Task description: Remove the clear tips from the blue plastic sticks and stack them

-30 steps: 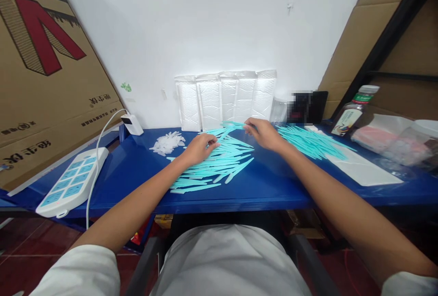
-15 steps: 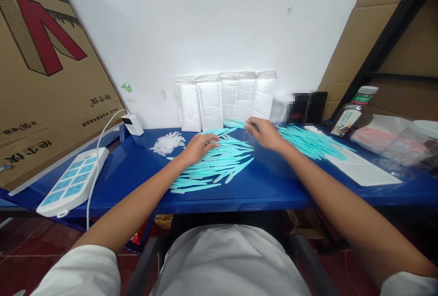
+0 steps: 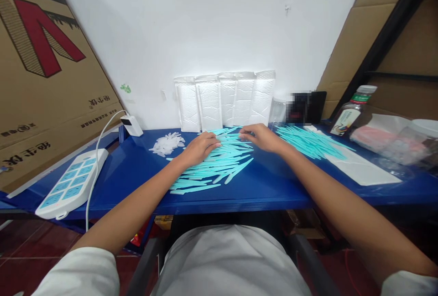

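Note:
A loose pile of slim turquoise eyebrow razors [image 3: 205,170] lies on the blue table [image 3: 273,184] in front of me. My left hand [image 3: 201,148] rests over the left part of this pile, thumb and fingers bent together; what they pinch is hidden. At the pile's far right edge, my right hand [image 3: 258,136] has its fingers closed, with the tip of a turquoise razor at them. A second heap of the same razors [image 3: 306,141] lies to the right, behind my right forearm. Small translucent white pieces [image 3: 167,143] are heaped left of my left hand.
Several white padded pouches [image 3: 226,102] lean against the wall. A power strip [image 3: 70,182] with a cable and a white charger [image 3: 132,125] are at left. On the right stand a bottle [image 3: 352,111], a clear jar [image 3: 278,111] and a white sheet [image 3: 366,170]. Cardboard flanks both sides.
My right hand has come down and slightly left toward the pile, bringing the razor that was raised near the pouches. My left hand has barely moved.

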Demonstrator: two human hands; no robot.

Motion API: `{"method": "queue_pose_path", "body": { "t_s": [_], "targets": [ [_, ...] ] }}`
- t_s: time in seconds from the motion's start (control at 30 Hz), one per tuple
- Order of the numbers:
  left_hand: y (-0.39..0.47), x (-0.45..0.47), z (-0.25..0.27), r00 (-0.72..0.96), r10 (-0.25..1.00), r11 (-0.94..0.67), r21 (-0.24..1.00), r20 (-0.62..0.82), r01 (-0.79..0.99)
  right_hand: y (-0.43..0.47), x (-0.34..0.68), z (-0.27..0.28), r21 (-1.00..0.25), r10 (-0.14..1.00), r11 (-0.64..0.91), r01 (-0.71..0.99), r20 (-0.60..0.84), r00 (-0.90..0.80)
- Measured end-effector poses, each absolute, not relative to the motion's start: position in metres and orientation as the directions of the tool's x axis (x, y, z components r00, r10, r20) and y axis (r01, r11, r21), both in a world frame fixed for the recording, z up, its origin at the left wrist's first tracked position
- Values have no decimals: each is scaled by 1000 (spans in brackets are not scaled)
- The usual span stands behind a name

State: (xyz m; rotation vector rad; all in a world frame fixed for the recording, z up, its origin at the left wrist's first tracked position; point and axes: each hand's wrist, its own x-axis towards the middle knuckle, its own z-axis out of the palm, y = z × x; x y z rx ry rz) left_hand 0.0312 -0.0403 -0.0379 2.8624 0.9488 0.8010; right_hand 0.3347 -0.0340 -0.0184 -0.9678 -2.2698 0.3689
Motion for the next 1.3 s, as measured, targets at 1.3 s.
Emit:
{"method": "queue_pose_path", "body": {
  "t_s": [1.3],
  "targets": [
    [-54, 45, -31, 815, 406, -890, -25, 413, 456, -39, 334, -16, -534, 754, 653, 536, 389, -530]
  ]
}}
